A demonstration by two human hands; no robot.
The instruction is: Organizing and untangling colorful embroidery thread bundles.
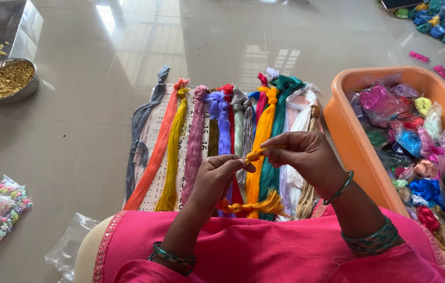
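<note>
Landmark = row of thread hanks [222, 136], laid side by side on a printed sheet [151, 131] on the floor: grey, coral, yellow, mauve, olive, violet, red, pale green/grey, orange, teal, white, tan.

L hand [217, 175]: over near end of the row, roughly above violet/red hanks. Fingers curled, thumb + forefinger pinched shut on small orange thread piece [254, 155]. Rest of fingers folded under, not gripping anything I can see.

R hand [303, 157]: over near end of teal/white hanks, just right of L hand. Fingertips closed on a thin orange strand coming off the same orange thread piece; other fingers loosely bent. Hands nearly touching at the piece.

Orange thread piece: held in air between both hands, above the orange hank, near-centre of the row. Orange tassel [256, 205] lies at near end of the row, below the hands, by the person's pink sleeve [264, 249].

Around the row:
- right: orange plastic tub [348, 141], full of bagged thread bundles, mixed colours; its left wall just beside the tan hank.
- far right beyond tub: more bundles + pink scraps on floor.
- far left: steel bowl [5, 78] of gold-coloured bits; dark tray [7, 23] with more gold bits behind it.
- near left: clear bag of mixed beads [2, 215]; empty-looking clear bag [68, 246] closer to the knee.

Green bangles on both wrists.
</note>
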